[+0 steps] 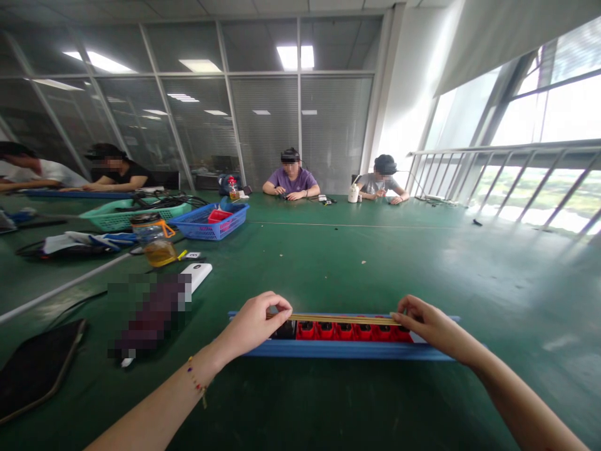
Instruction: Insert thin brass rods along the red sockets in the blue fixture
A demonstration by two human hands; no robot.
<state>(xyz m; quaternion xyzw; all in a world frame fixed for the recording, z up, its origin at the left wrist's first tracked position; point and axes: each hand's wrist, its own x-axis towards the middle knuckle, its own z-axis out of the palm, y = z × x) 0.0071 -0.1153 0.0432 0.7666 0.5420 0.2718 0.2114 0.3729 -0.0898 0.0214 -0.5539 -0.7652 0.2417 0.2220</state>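
In front of me on the table lies a long blue tray [347, 351] holding a row of red blocks [345, 330] with dark parts in them. A black piece [285, 330] sits at the left end of that row. A long, thin tan band [342, 319] runs straight across above the blocks, showing as parallel strands. My left hand [263, 321] pinches its left end between thumb and fingers. Its right end is pinched in my right hand [420, 319] over the tray's other end. Fingertips partly hide both ends of the band.
Left of me are a phone [40, 369], a white power bank [200, 275] and a jar [157, 244] of amber liquid. Farther back stand a blue basket [211, 228] and a green basket [107, 216] with cables. Several people sit along the far side.
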